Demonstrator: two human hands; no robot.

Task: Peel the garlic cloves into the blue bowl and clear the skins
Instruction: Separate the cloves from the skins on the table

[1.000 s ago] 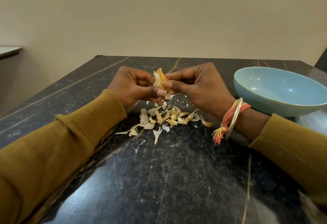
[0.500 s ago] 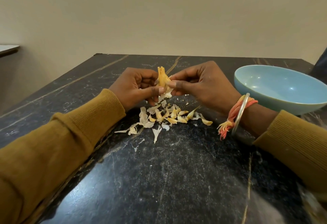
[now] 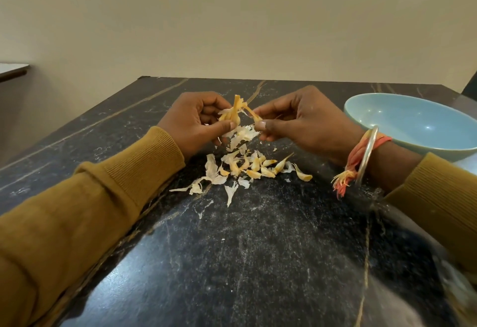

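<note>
Table: a black, stone-look table (image 3: 232, 262) with pale veins fills the lower half of the frame.
Sleeves: a ribbed mustard left sleeve (image 3: 90, 210) comes in from the lower left, and a right sleeve (image 3: 444, 192) from the lower right.
Wrist: the right wrist carries a metal bangle (image 3: 367, 153) and an orange-pink thread band (image 3: 356, 156). The band's frayed tassel hangs toward the table.
Skins: a loose pile of skins (image 3: 247, 169), papery white and yellowish, lies on the table at the centre of the frame, just below and between the two hands.
Left hand: the left hand (image 3: 196, 122), centre-left, is raised over the pile. Its fingers curl round the garlic clove and its thumb tip presses the clove's lower side.
Garlic clove: the garlic clove (image 3: 233, 116) sits at the left hand's fingertips with its tufted end pointing up. It is just left of the right hand's fingertips and well apart from the bowl.
Right hand: the right hand (image 3: 304, 120), centre-right, pinches a strip of skin (image 3: 251, 113) between thumb and forefinger. The strip stretches from the clove to the pinch.
Blue bowl: the blue bowl (image 3: 402, 120) stands on the table at the right edge, beyond the right wrist and partly cut off by the frame.
Wall: a plain beige wall (image 3: 232, 16) fills the upper half.
Ledge: a pale ledge (image 3: 13, 69) juts in at the upper left.
</note>
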